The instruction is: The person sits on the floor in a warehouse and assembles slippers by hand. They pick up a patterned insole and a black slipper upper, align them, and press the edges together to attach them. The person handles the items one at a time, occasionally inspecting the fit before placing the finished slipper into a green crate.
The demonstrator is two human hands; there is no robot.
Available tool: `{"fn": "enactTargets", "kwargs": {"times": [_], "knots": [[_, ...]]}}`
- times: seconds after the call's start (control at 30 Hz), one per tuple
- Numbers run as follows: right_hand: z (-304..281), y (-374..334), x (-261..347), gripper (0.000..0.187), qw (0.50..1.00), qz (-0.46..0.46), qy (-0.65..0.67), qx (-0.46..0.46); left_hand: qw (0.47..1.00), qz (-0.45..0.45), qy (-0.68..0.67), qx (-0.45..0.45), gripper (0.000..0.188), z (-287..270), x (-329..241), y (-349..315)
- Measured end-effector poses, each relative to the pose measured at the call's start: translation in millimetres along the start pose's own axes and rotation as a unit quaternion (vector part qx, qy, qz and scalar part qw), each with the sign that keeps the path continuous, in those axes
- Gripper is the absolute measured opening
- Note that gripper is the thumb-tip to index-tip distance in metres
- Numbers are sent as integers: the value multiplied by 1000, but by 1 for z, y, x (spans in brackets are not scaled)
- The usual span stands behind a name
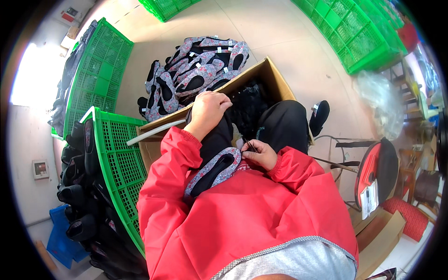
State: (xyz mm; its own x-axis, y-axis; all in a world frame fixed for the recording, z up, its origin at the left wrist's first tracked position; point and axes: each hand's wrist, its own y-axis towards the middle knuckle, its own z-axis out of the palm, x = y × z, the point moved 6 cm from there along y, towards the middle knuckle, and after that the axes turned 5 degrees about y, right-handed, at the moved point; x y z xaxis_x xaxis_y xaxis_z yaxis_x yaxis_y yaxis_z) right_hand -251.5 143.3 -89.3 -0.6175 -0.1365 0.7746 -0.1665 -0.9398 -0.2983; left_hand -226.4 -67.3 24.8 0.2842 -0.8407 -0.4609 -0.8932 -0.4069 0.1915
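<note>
R hand [262, 154] is pinching a thin dark tool [248, 144] at floral shoe [212, 171]; L hand [208, 111], fingers curled, is resting at 11 o'clock by cardboard box [275, 81].

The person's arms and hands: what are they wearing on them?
Both arms are covered by long, shiny red sleeves with ribbed red cuffs at the wrists. The left hand and right hand are bare: no gloves show. A grey speckled band edges the red garment lower down, with grey fabric beneath it.

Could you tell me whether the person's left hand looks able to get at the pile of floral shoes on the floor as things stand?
Probably yes: the left hand rests on the knee, and only the cardboard box rim lies between it and the floral shoe pile.
</note>
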Motion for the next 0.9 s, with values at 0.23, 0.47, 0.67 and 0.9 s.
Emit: {"fn": "enactTargets", "kwargs": {"times": [0.23,0.47,0.67,0.9], "knots": [[4,-8,7,10,999,32,34,1,921,-16,-295,253,49,-18,-13,-64],[11,-1,11,12,1000,23,0,11,954,-43,-110,275,24,-20,-43,-118],[39,9,42,34,996,-69,-37,39,976,-158,-139,63,15,-36,-27,-124],[86,31,87,62,958,-226,-173,-35,976,-109,-35,-185,18,-69,-49,-114]]}}
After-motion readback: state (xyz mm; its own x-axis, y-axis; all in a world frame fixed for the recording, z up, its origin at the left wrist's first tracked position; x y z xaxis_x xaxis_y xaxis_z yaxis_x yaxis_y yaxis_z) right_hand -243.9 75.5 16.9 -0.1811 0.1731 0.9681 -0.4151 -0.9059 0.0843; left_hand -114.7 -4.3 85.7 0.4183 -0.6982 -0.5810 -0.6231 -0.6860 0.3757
